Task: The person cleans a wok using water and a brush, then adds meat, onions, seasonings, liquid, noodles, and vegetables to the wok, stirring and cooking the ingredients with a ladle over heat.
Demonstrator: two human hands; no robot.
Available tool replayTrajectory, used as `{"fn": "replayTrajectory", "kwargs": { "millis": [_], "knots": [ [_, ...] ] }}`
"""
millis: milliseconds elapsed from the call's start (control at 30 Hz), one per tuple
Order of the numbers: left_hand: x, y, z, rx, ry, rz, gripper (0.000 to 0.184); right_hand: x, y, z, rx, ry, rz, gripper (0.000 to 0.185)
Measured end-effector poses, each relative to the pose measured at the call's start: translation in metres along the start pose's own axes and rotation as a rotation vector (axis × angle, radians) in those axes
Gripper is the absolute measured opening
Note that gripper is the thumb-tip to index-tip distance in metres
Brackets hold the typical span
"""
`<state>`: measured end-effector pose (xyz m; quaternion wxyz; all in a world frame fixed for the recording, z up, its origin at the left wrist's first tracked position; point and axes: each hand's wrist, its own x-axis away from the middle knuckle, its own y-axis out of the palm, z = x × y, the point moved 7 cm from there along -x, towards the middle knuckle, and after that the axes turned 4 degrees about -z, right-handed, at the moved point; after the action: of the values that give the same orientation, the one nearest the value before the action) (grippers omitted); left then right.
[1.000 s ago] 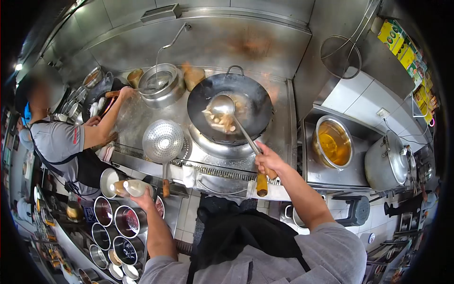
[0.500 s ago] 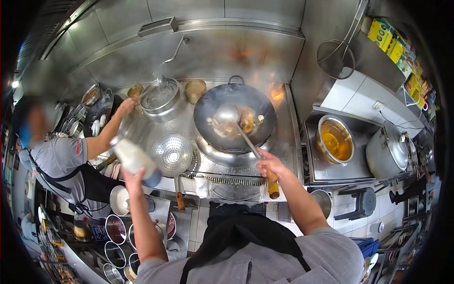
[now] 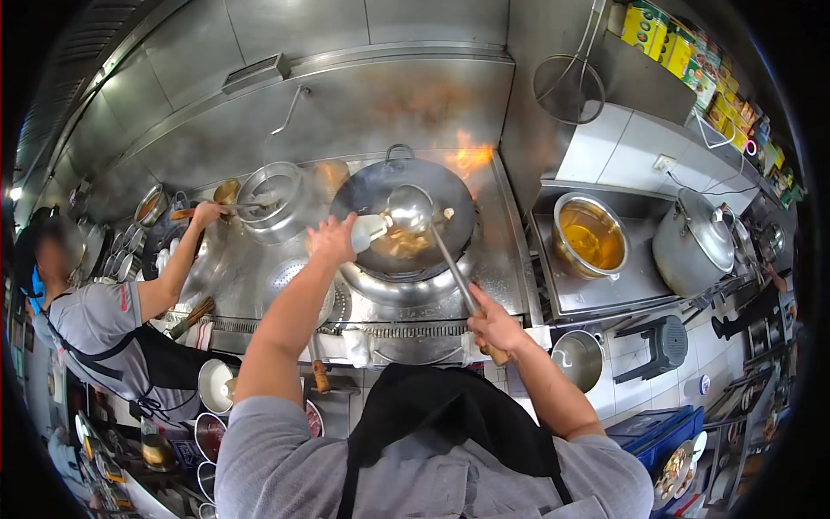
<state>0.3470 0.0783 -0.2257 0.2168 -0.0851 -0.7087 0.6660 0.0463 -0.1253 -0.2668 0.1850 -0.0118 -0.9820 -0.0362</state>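
My left hand (image 3: 331,240) is closed around a pale squeeze bottle (image 3: 370,231), tipped sideways with its nozzle over the left part of the wok (image 3: 356,195). My right hand (image 3: 494,322) grips the wooden handle of a long metal ladle (image 3: 454,272). The ladle's bowl rests inside the wok, above cut pieces of food (image 3: 402,246) in brown liquid. Any stream from the nozzle is too small to make out. A perforated skimmer (image 3: 288,275) lies on the stove, partly hidden by my left forearm.
Flames (image 3: 473,156) rise behind the wok's right side. At left, a co-worker's hand (image 3: 207,214) holds a wooden-handled tool over a steel pot (image 3: 270,233). A steel bowl of yellow oil (image 3: 590,238) and a lidded pot (image 3: 693,233) stand at right. A wire strainer (image 3: 568,89) hangs above.
My left hand has carried the bottle rightward from the stove's front left to above the wok and tipped it. The ladle stays in the wok. The view has shifted slightly.
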Motion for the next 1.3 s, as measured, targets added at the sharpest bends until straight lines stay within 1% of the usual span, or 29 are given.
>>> {"fn": "replayTrajectory", "kwargs": {
  "millis": [33,67,100,133,200,233,267,333,500,767,833,867,933,967,1000,1067,1100,1133,1200,1233,1267,1300],
  "knots": [
    [-0.008,-0.005,0.007,-0.11,0.008,0.02,0.095,-0.002,0.001,0.011,-0.119,-0.031,-0.054,0.08],
    [-0.016,-0.01,0.014,-0.221,0.014,0.039,0.092,0.001,0.0,0.015,-0.119,-0.036,-0.053,0.08],
    [-0.025,-0.01,0.018,-0.276,0.016,0.065,0.083,0.003,0.003,0.018,-0.249,-0.04,-0.084,0.08],
    [-0.033,-0.011,0.022,-0.28,0.015,0.063,0.083,0.005,0.005,0.019,-0.379,-0.042,-0.117,0.08],
    [-0.045,-0.015,0.029,-0.376,0.022,0.074,0.098,0.006,0.003,0.022,-0.401,-0.02,-0.124,0.08],
    [-0.048,-0.016,0.034,-0.388,0.025,0.074,0.094,0.006,0.001,0.023,-0.437,-0.024,-0.135,0.08],
    [-0.049,-0.016,0.037,-0.396,0.024,0.072,0.094,0.005,-0.001,0.025,-0.473,-0.027,-0.145,0.08],
    [-0.053,-0.014,0.042,-0.364,0.023,0.115,0.091,0.006,-0.006,0.024,-0.502,-0.024,-0.153,0.08],
    [-0.051,-0.004,0.037,-0.36,-0.024,0.065,0.088,0.0,-0.021,0.025,-0.545,-0.015,-0.191,0.079],
    [-0.015,0.004,-0.004,-0.257,-0.156,0.013,0.088,-0.031,-0.044,0.024,-0.44,0.013,-0.184,0.079],
    [0.002,0.008,-0.018,-0.199,-0.196,0.125,0.089,-0.043,-0.047,0.022,-0.423,0.031,-0.191,0.079],
    [0.011,0.013,-0.023,-0.187,-0.203,0.119,0.089,-0.048,-0.05,0.022,-0.413,0.043,-0.192,0.079],
    [0.043,0.006,-0.035,0.028,-0.282,0.132,0.094,-0.064,-0.056,0.021,-0.386,0.052,-0.214,0.08],
    [0.057,0.008,-0.041,0.108,-0.301,0.187,0.099,-0.073,-0.056,0.022,-0.372,0.054,-0.233,0.081],
    [0.069,0.018,-0.049,0.117,-0.315,0.182,0.099,-0.08,-0.056,0.024,-0.362,0.065,-0.242,0.081],
    [0.103,0.031,-0.072,0.436,-0.342,0.39,0.1,-0.096,-0.067,0.025,-0.065,0.014,-0.109,0.083],
    [0.123,0.036,-0.081,0.53,-0.329,0.51,0.1,-0.103,-0.073,0.027,0.282,-0.045,-0.024,0.086],
    [0.138,0.051,-0.093,0.535,-0.354,0.507,0.1,-0.106,-0.07,0.035,0.293,-0.038,-0.044,0.086],
    [0.179,0.081,-0.126,0.808,-0.402,0.708,0.101,-0.105,-0.081,0.035,1.031,-0.029,0.307,0.084],
    [0.2,0.097,-0.139,0.861,-0.468,0.729,0.102,-0.091,-0.072,0.022,0.989,0.075,0.267,0.084],
    [0.222,0.112,-0.151,0.913,-0.535,0.75,0.102,-0.095,-0.074,0.036,1.007,0.072,0.24,0.084],
    [0.238,0.135,-0.171,0.847,-0.572,0.781,0.104,-0.098,-0.08,0.058,0.843,-0.002,0.187,0.085]
  ]
}}
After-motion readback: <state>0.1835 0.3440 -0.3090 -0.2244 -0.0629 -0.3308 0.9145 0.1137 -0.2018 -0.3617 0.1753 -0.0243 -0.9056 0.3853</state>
